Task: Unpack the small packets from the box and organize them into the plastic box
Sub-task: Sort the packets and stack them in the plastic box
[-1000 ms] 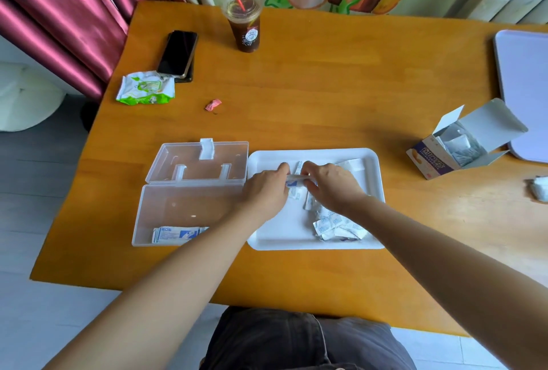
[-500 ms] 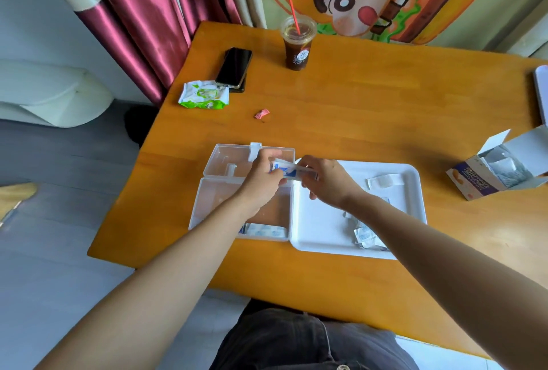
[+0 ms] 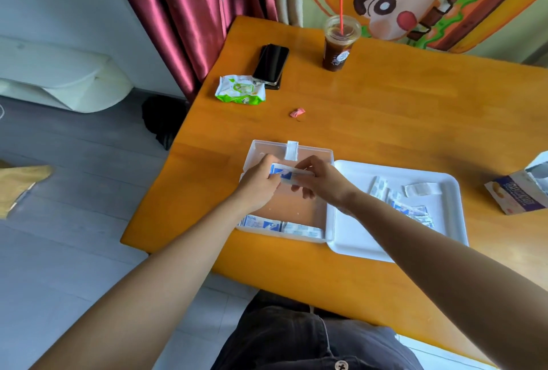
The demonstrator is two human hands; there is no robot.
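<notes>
Two hands on it: left hand (image 3: 259, 190) and right hand (image 3: 324, 184) both pinch a stack of packets (image 3: 284, 173) just above the plastic box (image 3: 292, 206). Mid-transfer, I'd guess; next it needs laying flat beside the row inside (image 3: 261, 223).

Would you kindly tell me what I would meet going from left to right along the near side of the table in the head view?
plastic box → white tray → cardboard box
</notes>
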